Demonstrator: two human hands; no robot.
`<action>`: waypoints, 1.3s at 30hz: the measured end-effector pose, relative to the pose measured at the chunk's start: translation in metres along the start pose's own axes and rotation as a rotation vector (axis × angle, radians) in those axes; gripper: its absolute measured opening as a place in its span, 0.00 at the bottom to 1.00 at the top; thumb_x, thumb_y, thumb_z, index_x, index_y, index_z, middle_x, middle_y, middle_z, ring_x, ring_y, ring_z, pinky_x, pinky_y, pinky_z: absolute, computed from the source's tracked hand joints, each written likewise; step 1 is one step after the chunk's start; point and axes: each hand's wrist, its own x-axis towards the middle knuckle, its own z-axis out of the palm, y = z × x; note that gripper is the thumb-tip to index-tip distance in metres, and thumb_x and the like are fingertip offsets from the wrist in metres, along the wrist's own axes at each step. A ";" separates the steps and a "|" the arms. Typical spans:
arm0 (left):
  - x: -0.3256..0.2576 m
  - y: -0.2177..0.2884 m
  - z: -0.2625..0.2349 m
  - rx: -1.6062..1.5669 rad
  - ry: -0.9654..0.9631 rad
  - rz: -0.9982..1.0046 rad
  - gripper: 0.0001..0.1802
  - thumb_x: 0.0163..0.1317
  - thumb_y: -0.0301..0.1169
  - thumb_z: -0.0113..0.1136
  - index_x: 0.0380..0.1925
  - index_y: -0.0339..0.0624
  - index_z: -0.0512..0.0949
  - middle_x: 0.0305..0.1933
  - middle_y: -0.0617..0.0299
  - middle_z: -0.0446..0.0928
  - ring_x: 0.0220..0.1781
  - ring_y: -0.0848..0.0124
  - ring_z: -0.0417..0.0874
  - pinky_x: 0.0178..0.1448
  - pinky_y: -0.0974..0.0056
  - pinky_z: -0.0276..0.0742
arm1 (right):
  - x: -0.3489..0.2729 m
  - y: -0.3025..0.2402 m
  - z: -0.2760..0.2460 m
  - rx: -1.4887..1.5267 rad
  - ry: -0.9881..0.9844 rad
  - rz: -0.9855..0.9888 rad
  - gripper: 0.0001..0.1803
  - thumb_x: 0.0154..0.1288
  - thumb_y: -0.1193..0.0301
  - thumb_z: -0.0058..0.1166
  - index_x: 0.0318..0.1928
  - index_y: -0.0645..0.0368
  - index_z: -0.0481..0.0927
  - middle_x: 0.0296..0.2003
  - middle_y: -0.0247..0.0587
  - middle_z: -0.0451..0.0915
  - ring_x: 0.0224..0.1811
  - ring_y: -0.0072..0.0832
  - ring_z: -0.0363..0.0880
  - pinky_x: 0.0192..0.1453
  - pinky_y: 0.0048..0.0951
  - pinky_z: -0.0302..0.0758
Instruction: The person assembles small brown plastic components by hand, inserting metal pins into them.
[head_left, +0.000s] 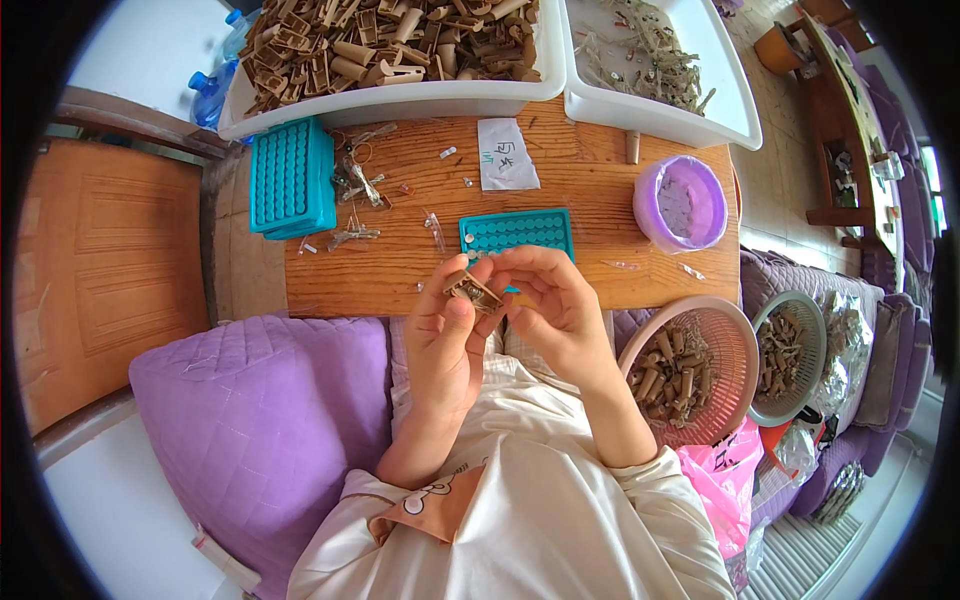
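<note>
My left hand (445,335) pinches a small brown plastic part (472,290) between thumb and fingers, just in front of the wooden table's (590,215) near edge. My right hand (555,305) curls beside it, fingertips touching the same part from the right. Directly behind both hands lies a flat teal tray with rows of holes (520,232).
A stack of teal trays (292,178) stands at the table's left. Two white bins hold brown parts (390,45) and small metal pieces (655,60). A purple bowl (680,203) sits right. Pink (690,370) and grey (788,355) baskets of brown parts sit beside me; a purple cushion (260,420) lies left.
</note>
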 end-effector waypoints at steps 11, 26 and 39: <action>-0.008 -0.019 -0.022 0.252 0.055 0.154 0.18 0.59 0.26 0.51 0.50 0.34 0.66 0.46 0.56 0.72 0.49 0.73 0.72 0.53 0.72 0.66 | 0.010 0.018 0.022 -0.457 0.065 0.108 0.21 0.49 0.88 0.46 0.47 0.64 0.69 0.36 0.35 0.72 0.39 0.20 0.72 0.49 0.23 0.70; 0.016 0.000 -0.076 -0.035 0.147 -0.121 0.23 0.57 0.32 0.55 0.52 0.38 0.65 0.44 0.54 0.74 0.40 0.66 0.79 0.39 0.66 0.81 | 0.037 0.063 -0.020 -1.205 0.154 -0.100 0.09 0.50 0.75 0.55 0.35 0.58 0.78 0.33 0.39 0.74 0.33 0.35 0.73 0.35 0.31 0.71; 0.014 -0.001 -0.084 0.019 0.035 -0.252 0.23 0.56 0.29 0.56 0.51 0.37 0.66 0.41 0.59 0.75 0.39 0.72 0.79 0.39 0.69 0.80 | 0.025 0.050 0.029 -0.904 0.186 -0.371 0.08 0.45 0.81 0.56 0.29 0.60 0.75 0.36 0.41 0.74 0.34 0.37 0.74 0.37 0.31 0.72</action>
